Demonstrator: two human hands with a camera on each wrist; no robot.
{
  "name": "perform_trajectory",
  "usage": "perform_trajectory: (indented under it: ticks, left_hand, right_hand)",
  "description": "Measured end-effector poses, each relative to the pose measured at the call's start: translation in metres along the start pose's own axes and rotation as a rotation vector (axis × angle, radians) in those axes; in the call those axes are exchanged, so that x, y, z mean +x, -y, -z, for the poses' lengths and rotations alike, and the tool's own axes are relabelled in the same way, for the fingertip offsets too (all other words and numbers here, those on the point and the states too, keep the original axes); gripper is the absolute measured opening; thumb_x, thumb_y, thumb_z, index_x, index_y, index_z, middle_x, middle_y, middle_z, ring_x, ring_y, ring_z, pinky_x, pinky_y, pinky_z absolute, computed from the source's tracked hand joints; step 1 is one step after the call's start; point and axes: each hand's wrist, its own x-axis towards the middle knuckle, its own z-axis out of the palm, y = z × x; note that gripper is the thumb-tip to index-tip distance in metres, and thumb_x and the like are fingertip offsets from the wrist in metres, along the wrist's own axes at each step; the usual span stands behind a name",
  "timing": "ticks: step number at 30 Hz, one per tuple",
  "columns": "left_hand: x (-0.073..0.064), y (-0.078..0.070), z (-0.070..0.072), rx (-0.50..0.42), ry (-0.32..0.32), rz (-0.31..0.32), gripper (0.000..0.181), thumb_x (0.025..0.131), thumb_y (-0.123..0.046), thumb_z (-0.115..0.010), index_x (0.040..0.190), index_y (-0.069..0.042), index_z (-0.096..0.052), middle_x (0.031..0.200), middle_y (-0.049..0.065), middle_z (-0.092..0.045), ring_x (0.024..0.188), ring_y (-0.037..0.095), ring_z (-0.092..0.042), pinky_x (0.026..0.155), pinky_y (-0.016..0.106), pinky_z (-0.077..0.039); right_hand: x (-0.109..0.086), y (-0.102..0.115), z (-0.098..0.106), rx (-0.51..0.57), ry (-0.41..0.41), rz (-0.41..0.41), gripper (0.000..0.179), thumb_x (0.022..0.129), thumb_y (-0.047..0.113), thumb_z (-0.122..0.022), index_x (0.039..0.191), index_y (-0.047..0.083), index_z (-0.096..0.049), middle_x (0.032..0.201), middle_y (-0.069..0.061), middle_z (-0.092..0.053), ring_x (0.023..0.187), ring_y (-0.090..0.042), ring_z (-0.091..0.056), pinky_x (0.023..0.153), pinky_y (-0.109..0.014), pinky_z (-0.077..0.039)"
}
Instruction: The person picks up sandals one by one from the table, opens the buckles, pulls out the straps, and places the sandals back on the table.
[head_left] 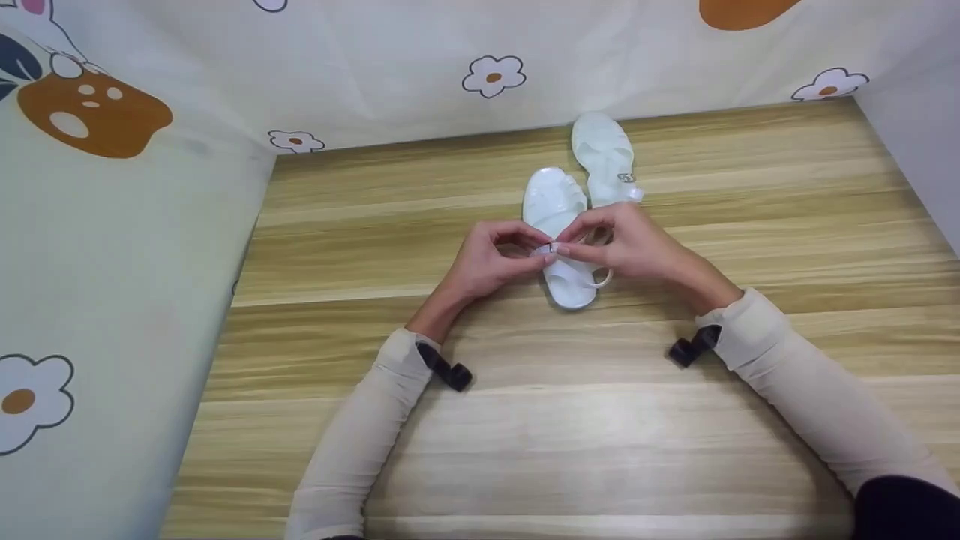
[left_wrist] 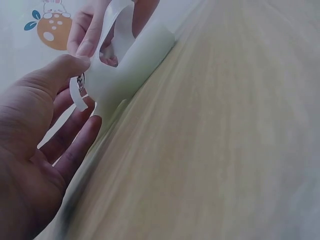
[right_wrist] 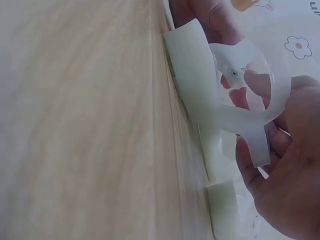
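A white sandal [head_left: 551,199] lies sole down on the wood-patterned surface, toe away from me, between both hands. At its ankle strap, my left hand [head_left: 487,259] pinches the buckle end with thumb and fingers; the small metal buckle [left_wrist: 80,81] shows beside the thumb in the left wrist view. From the other side my right hand [head_left: 634,244] pinches the strap, its fingertips close to the left ones. In the right wrist view the looped strap [right_wrist: 280,85] stands up from the sandal's heel [right_wrist: 192,75]. Fingertips partly hide where the strap meets the buckle.
A second white sandal [head_left: 600,146] with its own buckle [head_left: 625,178] lies beyond and to the right, near the wall. A patterned cloth [head_left: 390,67] covers the back and left sides. The wood-patterned surface [head_left: 570,427] stretches toward me between the forearms.
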Motion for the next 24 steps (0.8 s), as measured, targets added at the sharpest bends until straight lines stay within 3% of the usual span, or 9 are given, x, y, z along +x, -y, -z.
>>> perform_trajectory:
  ticks: [7,12,20,24]
  left_hand:
    - [0.0003,0.0005,0.0003,0.008,0.003,-0.001,0.022,0.083,-0.012,-0.083,0.102,-0.004,-0.076,0.093,0.007,-0.077,0.089,0.017,-0.072,0.088,0.046,-0.058]
    - [0.0003,0.0010,0.0015,0.005,0.001,-0.003,0.023,0.083,-0.011,-0.083,0.103,-0.003,-0.076,0.094,0.009,-0.077,0.089,0.017,-0.072,0.088,0.048,-0.057]
    - [0.0002,0.0018,0.0018,0.003,-0.012,0.002,0.022,0.082,-0.013,-0.083,0.102,-0.005,-0.077,0.093,0.006,-0.078,0.088,0.019,-0.072,0.088,0.050,-0.057]
    - [-0.0002,0.0005,0.0015,0.012,-0.008,0.005,0.023,0.083,-0.015,-0.084,0.102,-0.006,-0.077,0.094,0.005,-0.078,0.089,0.018,-0.072,0.089,0.048,-0.057]
  right_hand:
    - [-0.0004,-0.0015,0.0025,0.012,0.022,0.029,0.014,0.089,0.038,-0.076,0.102,0.031,-0.079,0.094,0.012,-0.074,0.083,-0.010,-0.064,0.068,-0.022,-0.052]
    - [-0.0018,-0.0051,0.0040,0.034,0.044,0.051,0.018,0.091,0.033,-0.075,0.108,0.029,-0.079,0.095,0.008,-0.074,0.082,-0.011,-0.060,0.064,-0.021,-0.048]
    - [-0.0012,-0.0014,0.0008,0.004,0.018,-0.002,0.020,0.091,0.045,-0.072,0.106,0.031,-0.076,0.096,0.013,-0.075,0.081,-0.013,-0.067,0.069,-0.027,-0.055]
    - [-0.0011,0.0017,-0.0003,0.000,0.000,0.009,0.022,0.090,0.042,-0.074,0.108,0.029,-0.076,0.094,0.011,-0.075,0.078,-0.013,-0.066,0.066,-0.027,-0.054]
